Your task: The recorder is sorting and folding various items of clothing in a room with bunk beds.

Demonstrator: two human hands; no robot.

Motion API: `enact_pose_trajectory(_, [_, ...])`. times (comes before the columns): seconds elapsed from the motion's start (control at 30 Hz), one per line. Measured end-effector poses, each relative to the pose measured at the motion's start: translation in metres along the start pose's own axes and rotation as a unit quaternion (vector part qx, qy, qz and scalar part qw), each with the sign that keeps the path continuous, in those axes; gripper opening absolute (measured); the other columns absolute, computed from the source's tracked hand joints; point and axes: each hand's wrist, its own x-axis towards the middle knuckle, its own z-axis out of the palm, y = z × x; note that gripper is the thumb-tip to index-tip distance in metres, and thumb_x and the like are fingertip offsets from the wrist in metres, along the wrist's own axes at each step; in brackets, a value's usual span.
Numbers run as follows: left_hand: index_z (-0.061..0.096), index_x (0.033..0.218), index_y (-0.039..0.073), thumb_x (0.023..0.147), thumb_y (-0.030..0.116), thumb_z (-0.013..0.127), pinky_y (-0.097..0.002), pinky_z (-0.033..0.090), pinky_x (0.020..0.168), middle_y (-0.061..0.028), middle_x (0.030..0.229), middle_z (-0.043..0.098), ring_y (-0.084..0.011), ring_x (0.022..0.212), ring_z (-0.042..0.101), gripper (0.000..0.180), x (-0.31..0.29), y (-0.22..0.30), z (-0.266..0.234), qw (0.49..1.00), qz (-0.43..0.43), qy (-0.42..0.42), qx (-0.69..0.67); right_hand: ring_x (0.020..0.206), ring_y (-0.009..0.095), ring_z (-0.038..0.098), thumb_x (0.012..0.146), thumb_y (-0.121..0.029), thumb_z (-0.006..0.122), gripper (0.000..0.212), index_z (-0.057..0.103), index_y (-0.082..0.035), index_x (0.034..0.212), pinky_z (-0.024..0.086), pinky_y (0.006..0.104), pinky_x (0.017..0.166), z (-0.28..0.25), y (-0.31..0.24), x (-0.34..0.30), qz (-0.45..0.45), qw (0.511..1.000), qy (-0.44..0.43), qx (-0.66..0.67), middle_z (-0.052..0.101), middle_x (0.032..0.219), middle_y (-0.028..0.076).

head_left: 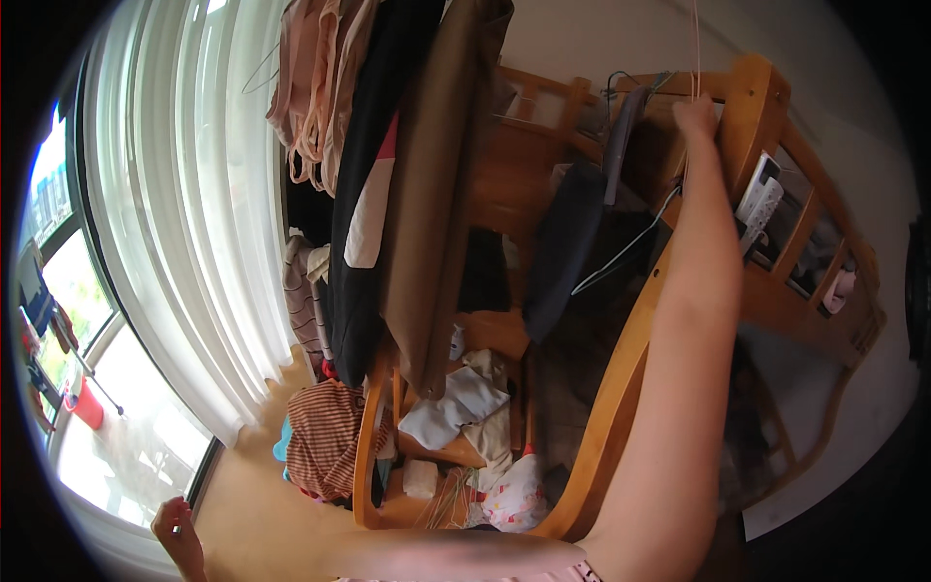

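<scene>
My right hand (696, 118) is raised high at the upper right, fingers closed on a thin pink wire (696, 48) that runs straight up out of view. It is next to the top of a wooden frame post (752, 107). Just left of it a dark navy garment (561, 254) hangs, with a white wire hanger (621, 254) beside it. My left hand (175, 532) is low at the bottom left by the window sill, fingers curled; whether it holds anything is unclear.
A row of hanging clothes, pink (310, 97), black (373, 194) and brown (432, 213), fills the centre top. White curtains (184, 213) cover the window at left. A wooden chair (373, 456) holds loose laundry, with a striped cloth (325, 436) beside it. A wooden shelf (805, 252) stands at right.
</scene>
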Motion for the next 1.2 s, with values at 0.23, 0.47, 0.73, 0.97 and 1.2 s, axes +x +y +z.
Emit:
enact_pose_trajectory(0.23, [0.060,0.085,0.000,0.080,0.004,0.053,-0.0213,0.045,0.054,-0.0046,0.070,0.059,-0.0104,0.062,0.057,0.010,-0.002,0.027,0.026,0.978,-0.132,-0.083,-0.135,0.078,0.022,0.064,0.072,-0.010,0.049,0.023,0.068,-0.010,0.085,0.047,0.0320,0.075,0.004,-0.016,0.012,-0.058,0.980,0.084,0.171,0.066,0.073,0.009])
enact_pose_trajectory(0.47, [0.062,0.085,0.001,0.079,0.003,0.055,-0.0208,0.045,0.053,-0.0045,0.069,0.062,-0.0120,0.061,0.060,0.009,0.038,0.092,0.061,0.952,-0.128,-0.160,-0.228,0.062,0.015,0.057,0.075,-0.003,0.046,0.026,0.067,-0.010,0.088,0.043,0.0265,0.059,-0.044,-0.077,0.027,-0.167,0.897,0.156,0.379,0.064,0.071,0.005])
enact_pose_trajectory(0.73, [0.057,0.097,-0.002,0.089,0.025,0.047,-0.0284,0.047,0.050,-0.0116,0.069,0.061,-0.0203,0.056,0.060,0.029,0.059,0.163,0.098,0.830,-0.177,-0.194,-0.492,0.062,0.019,0.058,0.071,0.006,0.045,0.033,0.060,-0.006,0.098,0.048,0.0297,0.063,-0.117,-0.152,-0.222,-0.435,0.741,-0.269,0.436,0.060,0.073,0.008])
enact_pose_trajectory(0.97, [0.026,0.133,0.002,0.082,0.067,0.020,-0.0592,0.047,0.070,-0.0354,0.117,0.041,-0.0545,0.101,0.046,0.083,0.066,0.200,0.133,0.445,-0.242,-0.463,-0.727,0.069,0.030,0.061,0.072,-0.010,0.054,0.035,0.050,-0.006,0.107,0.049,0.0383,0.059,-0.159,-0.102,-0.432,-0.560,0.447,-0.600,0.356,0.058,0.073,0.014])
enact_pose_trajectory(1.2, [0.034,0.125,-0.006,0.082,0.001,0.049,-0.0308,0.052,0.056,-0.0229,0.087,0.059,-0.0256,0.071,0.063,0.046,0.053,0.207,0.148,0.509,-0.211,-0.622,-0.557,0.082,0.029,0.061,0.071,-0.014,0.063,0.032,0.053,-0.004,0.100,0.048,0.0382,0.069,-0.171,-0.061,-0.435,-0.435,0.407,-0.660,0.457,0.060,0.087,0.017])
